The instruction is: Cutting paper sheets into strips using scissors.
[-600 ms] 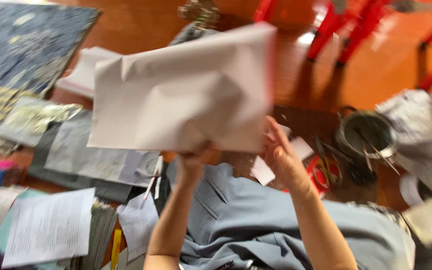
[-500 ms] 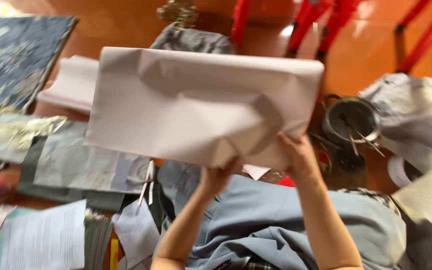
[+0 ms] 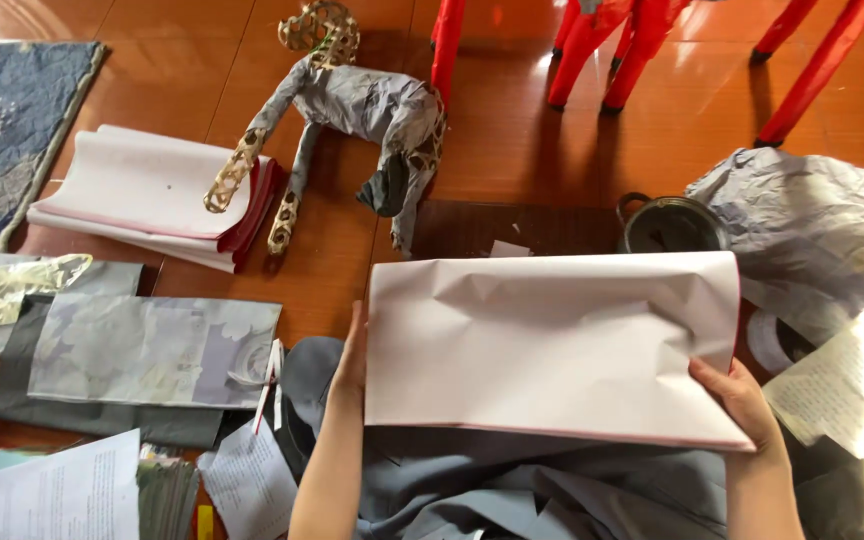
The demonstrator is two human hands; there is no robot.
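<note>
Two hands: a folded white paper sheet (image 3: 552, 345) is held flat above the lap, over grey cloth (image 3: 512, 490).
Left hand (image 3: 352, 355): closed on the sheet's left edge.
Right hand (image 3: 742, 400): clamped on the sheet's lower right corner.
Beyond the sheet: a paper-wrapped animal figure (image 3: 362, 110) stands on the wooden floor (image 3: 512, 140).
Right of the sheet: a dark pot (image 3: 672, 225) is partly hidden.
Left of the sheet: a paper stack (image 3: 147, 195) is laid.

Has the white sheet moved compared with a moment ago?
Yes. The white sheet, held by both hands, has come down toward the person: it earlier covered the pot, which now shows beyond its top edge.
</note>
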